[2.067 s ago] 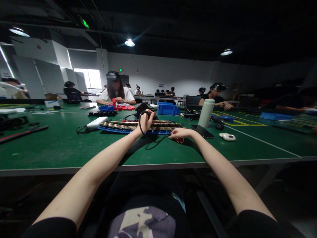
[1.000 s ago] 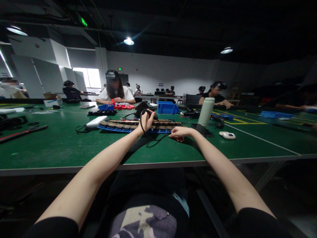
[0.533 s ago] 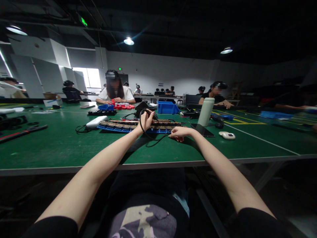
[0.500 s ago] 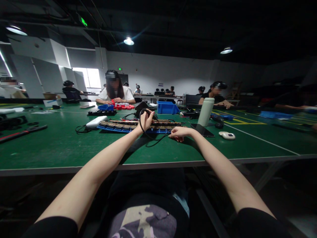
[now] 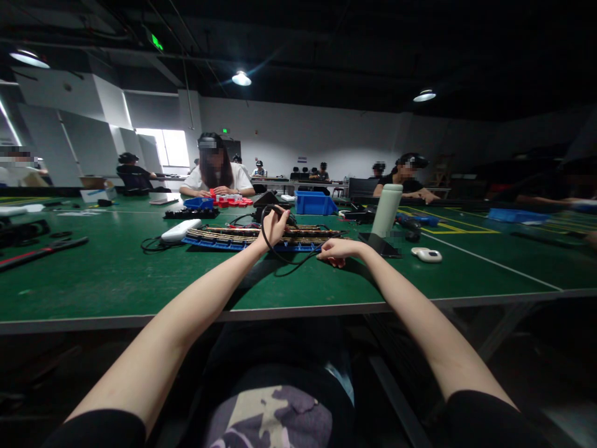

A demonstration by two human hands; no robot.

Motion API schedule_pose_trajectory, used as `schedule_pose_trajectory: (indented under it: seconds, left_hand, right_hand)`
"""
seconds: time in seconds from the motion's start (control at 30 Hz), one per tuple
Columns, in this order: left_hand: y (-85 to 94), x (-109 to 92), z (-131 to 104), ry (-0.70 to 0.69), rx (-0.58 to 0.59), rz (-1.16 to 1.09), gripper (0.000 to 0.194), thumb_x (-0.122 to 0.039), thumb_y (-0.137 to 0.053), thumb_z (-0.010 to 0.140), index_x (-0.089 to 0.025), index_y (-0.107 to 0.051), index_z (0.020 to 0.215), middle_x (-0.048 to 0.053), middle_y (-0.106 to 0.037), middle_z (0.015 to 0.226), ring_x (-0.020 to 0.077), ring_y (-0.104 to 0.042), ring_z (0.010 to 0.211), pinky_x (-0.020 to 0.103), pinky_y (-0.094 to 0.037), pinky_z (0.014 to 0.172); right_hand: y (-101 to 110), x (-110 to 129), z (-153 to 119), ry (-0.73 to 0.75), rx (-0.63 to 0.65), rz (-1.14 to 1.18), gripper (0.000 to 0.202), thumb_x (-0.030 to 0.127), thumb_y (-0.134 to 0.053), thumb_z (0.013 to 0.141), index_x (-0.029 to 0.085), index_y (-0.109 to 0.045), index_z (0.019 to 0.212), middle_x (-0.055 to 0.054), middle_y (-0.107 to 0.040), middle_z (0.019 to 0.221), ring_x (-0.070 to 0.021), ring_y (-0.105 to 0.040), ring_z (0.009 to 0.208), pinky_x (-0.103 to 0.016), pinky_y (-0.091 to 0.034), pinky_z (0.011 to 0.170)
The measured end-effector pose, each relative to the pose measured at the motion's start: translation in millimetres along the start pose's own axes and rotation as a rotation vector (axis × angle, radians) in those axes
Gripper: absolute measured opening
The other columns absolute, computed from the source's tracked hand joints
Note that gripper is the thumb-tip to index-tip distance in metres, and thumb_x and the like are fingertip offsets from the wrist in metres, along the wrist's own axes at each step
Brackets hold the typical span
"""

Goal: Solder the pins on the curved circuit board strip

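My left hand (image 5: 275,225) is above the middle of a long, slightly curved blue tray-like strip (image 5: 209,244), its fingers closed on a black cable (image 5: 265,239). The cable loops round this hand and droops to the table in front of the strip. Rows of thin gold-brown strands (image 5: 224,235) run along the blue piece. At the strip's right end rests my right hand (image 5: 339,250), fingers curled together and knuckles low over the table. A stretch of cable reaches its fingertips, but what they grip is hidden.
On the green table (image 5: 153,286) are a white device (image 5: 181,230), a blue bin (image 5: 314,203), a pale green bottle (image 5: 387,210), a dark flat tablet (image 5: 380,244) and a cream case (image 5: 426,254). Opposite, a person (image 5: 217,171) handles red and white pieces (image 5: 231,199).
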State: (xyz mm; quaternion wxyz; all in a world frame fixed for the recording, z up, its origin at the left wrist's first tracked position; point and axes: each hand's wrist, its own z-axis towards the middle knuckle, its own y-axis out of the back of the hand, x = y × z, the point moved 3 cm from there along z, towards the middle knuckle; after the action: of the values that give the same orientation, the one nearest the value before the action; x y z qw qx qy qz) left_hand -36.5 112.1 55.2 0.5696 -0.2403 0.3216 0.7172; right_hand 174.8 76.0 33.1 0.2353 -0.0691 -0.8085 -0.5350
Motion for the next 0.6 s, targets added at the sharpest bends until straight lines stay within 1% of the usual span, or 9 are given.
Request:
schedule_pose_trajectory:
  seconds: [0.33, 0.6]
  left_hand:
    - [2.1, -4.4, -0.8, 0.008, -0.001, -0.025, 0.015, -0.029, -0.052, 0.094, -0.019, -0.049, 0.084, -0.005, -0.054, 0.058, 0.0119, -0.06, 0.046, 0.023, -0.046, 0.048]
    - [1.6, -4.9, -1.2, 0.004, 0.019, -0.04, 0.017, -0.031, -0.053, 0.094, -0.019, -0.048, 0.083, -0.005, -0.053, 0.058, 0.0116, -0.059, 0.046, 0.023, -0.046, 0.048]
  right_hand:
    - [-0.1, 0.0, 1.7, -0.009, 0.006, -0.008, 0.042, 0.054, -0.064, 0.085, 0.017, -0.048, 0.072, 0.003, -0.056, 0.052, -0.0084, -0.053, 0.042, -0.021, -0.044, 0.047]
    - [0.5, -0.8, 2.1, 0.003, 0.002, -0.007, 0.04, 0.05, -0.062, 0.088, 0.017, -0.047, 0.07, 0.003, -0.056, 0.053, -0.0088, -0.052, 0.043, -0.021, -0.044, 0.047]
